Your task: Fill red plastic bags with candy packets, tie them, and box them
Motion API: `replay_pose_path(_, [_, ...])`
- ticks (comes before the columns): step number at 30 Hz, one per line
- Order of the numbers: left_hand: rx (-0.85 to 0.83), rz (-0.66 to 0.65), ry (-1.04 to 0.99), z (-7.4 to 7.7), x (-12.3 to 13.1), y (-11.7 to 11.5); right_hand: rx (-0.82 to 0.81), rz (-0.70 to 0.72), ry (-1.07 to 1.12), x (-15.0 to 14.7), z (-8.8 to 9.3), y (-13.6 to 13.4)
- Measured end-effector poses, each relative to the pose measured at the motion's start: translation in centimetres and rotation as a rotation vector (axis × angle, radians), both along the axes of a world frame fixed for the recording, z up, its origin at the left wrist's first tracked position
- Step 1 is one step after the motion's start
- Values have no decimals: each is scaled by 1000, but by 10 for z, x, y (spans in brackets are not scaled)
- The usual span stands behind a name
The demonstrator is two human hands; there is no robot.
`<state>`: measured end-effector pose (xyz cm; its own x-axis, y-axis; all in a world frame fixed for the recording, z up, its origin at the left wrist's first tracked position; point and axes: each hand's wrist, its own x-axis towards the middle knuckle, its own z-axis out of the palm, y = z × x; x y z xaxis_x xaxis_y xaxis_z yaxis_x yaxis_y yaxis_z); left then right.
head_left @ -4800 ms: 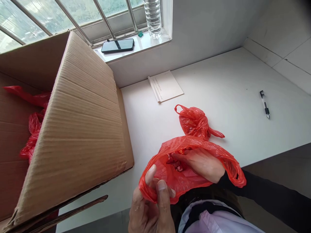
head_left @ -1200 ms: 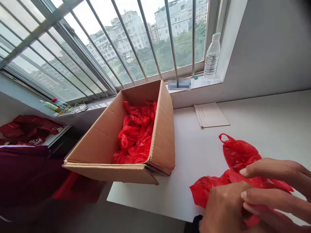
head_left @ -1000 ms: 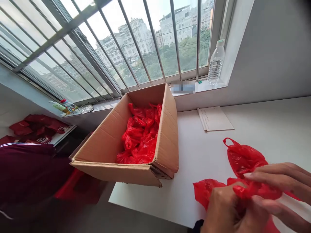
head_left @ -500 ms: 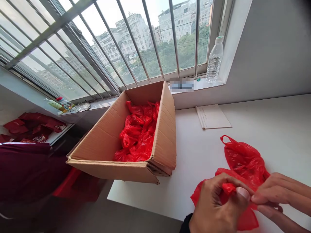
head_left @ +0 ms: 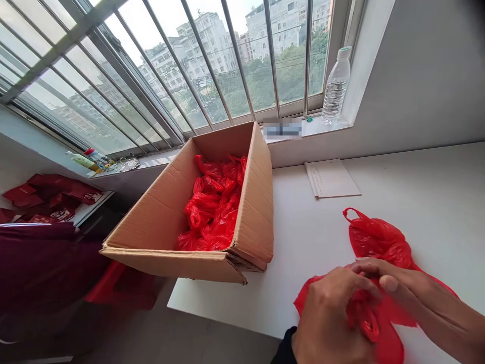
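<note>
My left hand (head_left: 328, 316) is closed around a bunched part of a red plastic bag (head_left: 390, 344), low at the right of the head view. A small twisted end of it pokes out under my fingers. My right hand (head_left: 420, 293) reaches in from the right and meets my left fingertips over the same bag. Its fingers are bent round the bunched plastic and partly hidden behind my left hand. Just beyond my hands lies another red plastic bag (head_left: 381, 237), its loop handle toward the wall; whether the two are joined is hidden.
An open cardboard box (head_left: 255, 202) holding several red plastic bags (head_left: 212, 202) stands left of my hands on the white table (head_left: 303, 222). Behind lie a paper pad (head_left: 333, 179) and, on the sill, a water bottle (head_left: 336, 88). A person's dark red sleeve (head_left: 38, 263) is at the left.
My right hand has moved left and up, over the bag and against my left fingers. The left hand has turned over, its thumb now hidden. The view has shifted slightly.
</note>
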<state>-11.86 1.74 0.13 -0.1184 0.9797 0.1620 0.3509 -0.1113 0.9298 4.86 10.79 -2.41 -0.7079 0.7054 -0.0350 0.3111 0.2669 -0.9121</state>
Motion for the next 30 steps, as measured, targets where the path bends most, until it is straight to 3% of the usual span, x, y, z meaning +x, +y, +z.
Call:
replay_pose_path(5, [150,52,244,-19,-8,5,-102,56,5,-7,10,7])
replay_pose_path(10, [330,124,357,-35,-14,8,-158,73,-51,-8,7,12])
replay_pose_path(17, [356,94,314,-38,-14,7,-116,153,-37,-8,16,18])
replay_pose_path(30, [323,32,298,-40,-15,3,-147,38,22,-10,22,17])
